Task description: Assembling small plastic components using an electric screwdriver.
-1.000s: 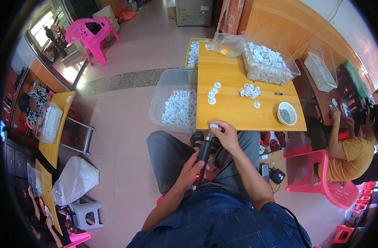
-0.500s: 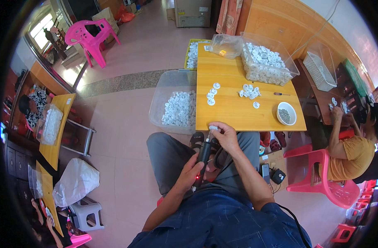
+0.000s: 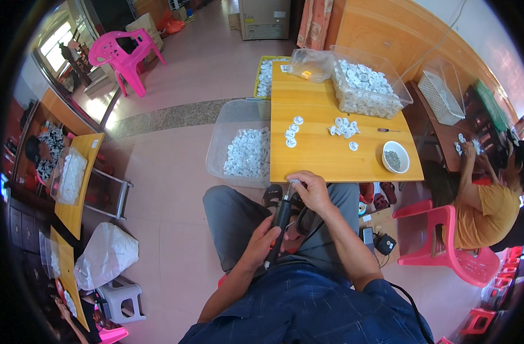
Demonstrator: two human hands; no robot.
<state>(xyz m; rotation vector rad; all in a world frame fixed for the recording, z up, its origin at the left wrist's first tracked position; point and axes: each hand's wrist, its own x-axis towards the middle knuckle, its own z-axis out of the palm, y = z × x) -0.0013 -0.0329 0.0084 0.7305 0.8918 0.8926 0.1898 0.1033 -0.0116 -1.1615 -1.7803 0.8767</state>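
One bowl [image 3: 404, 156] (black tool [image 3: 282, 215] apart)

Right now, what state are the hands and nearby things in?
Left hand, closed around the driver
Driver, held, tip toward the disc
Right hand, pinching the disc
Disc, pinched, partly hidden
Small screwdriver, lying on the table
White pieces, loose, some overlapping
Bowl, upright, partly filled
Box, open, filled
Tub, open, partly filled

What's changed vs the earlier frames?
The red glow on the black driver no longer shows brightly; the white disc shows less of its face. The left hand still holds the driver, the right hand the disc. Pieces on the table stayed put.
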